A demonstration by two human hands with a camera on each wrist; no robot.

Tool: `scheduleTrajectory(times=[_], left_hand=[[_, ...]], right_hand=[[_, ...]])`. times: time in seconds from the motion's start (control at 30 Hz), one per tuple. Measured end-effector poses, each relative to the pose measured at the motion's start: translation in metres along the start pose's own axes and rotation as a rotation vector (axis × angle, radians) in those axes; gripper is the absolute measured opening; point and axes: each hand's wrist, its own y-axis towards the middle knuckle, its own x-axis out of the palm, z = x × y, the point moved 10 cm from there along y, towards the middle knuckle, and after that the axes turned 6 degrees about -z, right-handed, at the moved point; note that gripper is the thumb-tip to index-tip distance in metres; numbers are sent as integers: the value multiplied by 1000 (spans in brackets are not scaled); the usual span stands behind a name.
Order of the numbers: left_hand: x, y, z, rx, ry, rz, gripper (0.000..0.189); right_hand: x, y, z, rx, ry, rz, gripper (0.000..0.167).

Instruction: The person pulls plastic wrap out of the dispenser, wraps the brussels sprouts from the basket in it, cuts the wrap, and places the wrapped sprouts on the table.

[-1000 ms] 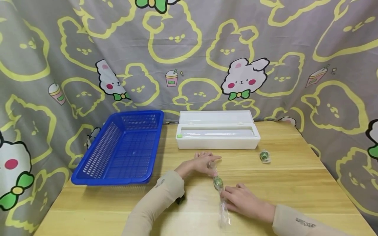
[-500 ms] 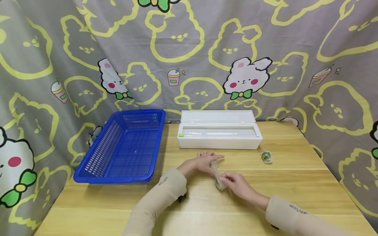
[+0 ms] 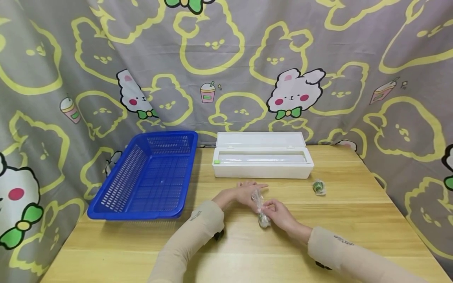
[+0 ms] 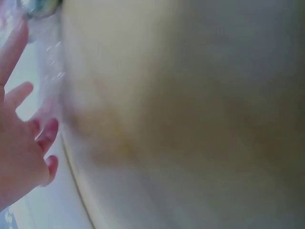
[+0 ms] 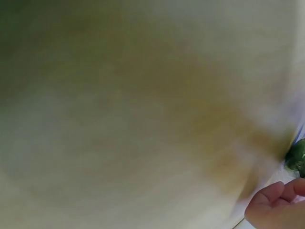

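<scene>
A small round green item (image 3: pixel 263 221) lies in crumpled clear cling film (image 3: pixel 258 196) on the wooden table; its exact kind cannot be told. At the film's far end my left hand (image 3: pixel 244 194) holds the plastic, index finger stretched out to the right. My right hand (image 3: pixel 279 214) pinches the film beside the green item with thumb and index finger. The left wrist view shows the left hand (image 4: pixel 24 143) at the left edge, the film running past its fingers. In the right wrist view the green item (image 5: pixel 296 157) sits just above the right hand (image 5: pixel 276 205).
A second wrapped green item (image 3: pixel 319 187) lies to the right. Behind the hands stands a white cling film dispenser (image 3: pixel 263 171), lid raised, roll inside. On the left is a blue plastic basket (image 3: pixel 134 215). A patterned curtain (image 3: pixel 226 59) hangs behind the table.
My right hand has moved up and left from the film's near end to beside the green item. The loose near tail of film is now folded over the item. My left hand has barely moved.
</scene>
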Motion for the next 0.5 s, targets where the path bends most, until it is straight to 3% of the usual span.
scheduleTrajectory(times=[0.13, 0.27, 0.37, 0.5], left_hand=[[-3, -3, -2, 76, -236, -66, 93], [-6, 0, -6, 113, -404, -48, 79], [-7, 5, -8, 91, -314, 6, 77], [-9, 9, -6, 27, -123, 63, 79]], right_hand=[[-2, 2, 4, 35, 0, 23, 46], [-3, 3, 4, 37, -4, 36, 51], [-2, 2, 0, -16, -33, 11, 51], [3, -3, -11, -175, -118, -91, 55]])
